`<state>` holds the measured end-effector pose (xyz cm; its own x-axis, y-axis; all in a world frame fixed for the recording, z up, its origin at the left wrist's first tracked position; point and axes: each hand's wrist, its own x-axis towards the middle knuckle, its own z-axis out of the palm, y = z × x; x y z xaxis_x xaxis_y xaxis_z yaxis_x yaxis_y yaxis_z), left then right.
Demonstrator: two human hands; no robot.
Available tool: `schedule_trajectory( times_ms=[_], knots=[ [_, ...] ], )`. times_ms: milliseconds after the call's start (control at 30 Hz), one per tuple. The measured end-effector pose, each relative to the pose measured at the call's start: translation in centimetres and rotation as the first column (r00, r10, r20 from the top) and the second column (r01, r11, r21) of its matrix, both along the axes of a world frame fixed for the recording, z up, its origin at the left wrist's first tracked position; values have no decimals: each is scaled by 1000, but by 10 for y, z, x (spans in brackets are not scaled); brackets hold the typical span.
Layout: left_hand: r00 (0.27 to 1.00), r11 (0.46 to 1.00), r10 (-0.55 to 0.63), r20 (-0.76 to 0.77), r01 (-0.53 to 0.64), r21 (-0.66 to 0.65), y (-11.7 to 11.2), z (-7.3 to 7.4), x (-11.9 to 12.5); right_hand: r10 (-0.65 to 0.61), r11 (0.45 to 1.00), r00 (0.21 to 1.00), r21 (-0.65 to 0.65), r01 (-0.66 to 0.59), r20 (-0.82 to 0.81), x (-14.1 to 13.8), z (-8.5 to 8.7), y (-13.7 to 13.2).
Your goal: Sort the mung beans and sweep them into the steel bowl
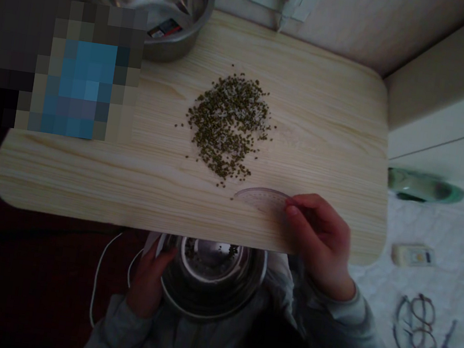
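My right hand (322, 233) pinches the right end of a clear protractor (262, 198), held low over the table's front part. Just beyond the protractor lies a loose pile of mung beans (228, 124) mixed with white grains that look like rice. Below the front edge of the table, my left hand (152, 278) grips the left rim of a metal bowl (214, 298). Some dark beans sit inside that bowl. A few single beans are scattered around the pile, one of them by the protractor's left tip.
A large steel basin (195, 30) stands at the table's (330, 118) back left, with a dark packet in it. A blurred-out blue patch covers the left side. To the right, a green bottle (426, 187), a small box (414, 255) and eyeglasses (422, 322) lie on white bedding.
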<state>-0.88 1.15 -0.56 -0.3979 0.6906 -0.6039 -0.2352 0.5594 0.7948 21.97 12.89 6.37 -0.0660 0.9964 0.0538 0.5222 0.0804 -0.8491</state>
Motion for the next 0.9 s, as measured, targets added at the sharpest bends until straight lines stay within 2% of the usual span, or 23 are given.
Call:
schedule_trajectory(
  times_ms=[167, 267, 467, 567, 700, 767, 833, 900],
  knots=[
    [999, 999, 38, -21, -37, 28, 5, 3, 5, 34, 999, 999, -7, -34, 16, -3, -2, 1],
    [999, 1000, 15, -29, -14, 16, 9, 7, 7, 76, 997, 996, -11, -76, 37, -3, -1, 1],
    [997, 999, -34, -69, 35, 9, 9, 8, 3, 228, 974, 971, -29, -226, 67, -2, 2, 3],
    [996, 999, -39, -79, 40, 19, 11, 11, 4, 356, 934, 932, -17, -356, 72, -3, 3, 4],
    [995, 999, -50, -82, 50, 5, 19, 19, 9, 536, 844, 844, -1, -536, 38, -6, 5, 3],
    [995, 999, -52, -82, 51, -18, 22, 23, 11, 581, 814, 814, -11, -581, 6, -6, 6, 3],
    [994, 998, -50, -96, 46, -36, 23, 25, 11, 523, 852, 852, -27, -524, -30, -4, 6, 3],
    [993, 998, -52, -108, 47, -46, 21, 24, 10, 347, 937, 936, -30, -349, -53, 0, 4, 3]
  ],
)
